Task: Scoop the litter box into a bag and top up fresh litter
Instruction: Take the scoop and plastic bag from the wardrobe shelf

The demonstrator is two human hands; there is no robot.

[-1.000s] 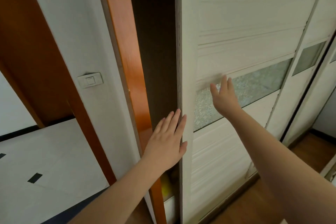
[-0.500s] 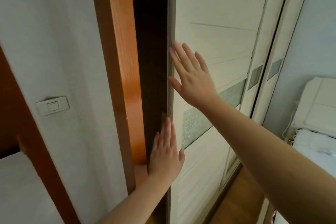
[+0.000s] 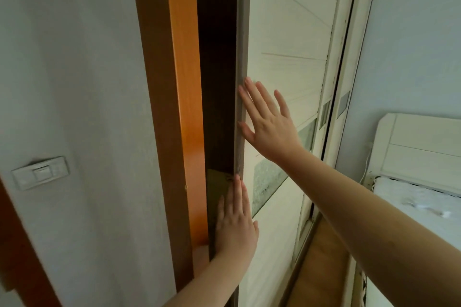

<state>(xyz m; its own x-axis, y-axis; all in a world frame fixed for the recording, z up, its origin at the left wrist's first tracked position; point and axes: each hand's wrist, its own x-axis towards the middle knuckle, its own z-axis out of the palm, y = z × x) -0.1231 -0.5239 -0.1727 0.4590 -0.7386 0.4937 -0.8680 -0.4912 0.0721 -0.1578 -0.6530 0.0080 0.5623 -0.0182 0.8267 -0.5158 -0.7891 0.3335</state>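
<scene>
Head view: left hand [image 3: 235, 227] flat, fingers straight, on edge of pale wood-grain sliding door [image 3: 287, 32]; right hand [image 3: 269, 122] spread wide, pressing it higher. Frosted glass panel [image 3: 268, 182], glossy orange frame [image 3: 179, 82]. Litter box unseen.

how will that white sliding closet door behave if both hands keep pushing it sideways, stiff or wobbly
The sliding door probably stays stiff: it is a tall framed panel. It likely glides rather than swings, since it overlaps another panel like it. With no handle in view, the flat left hand and right hand may slip on its smooth face.
</scene>
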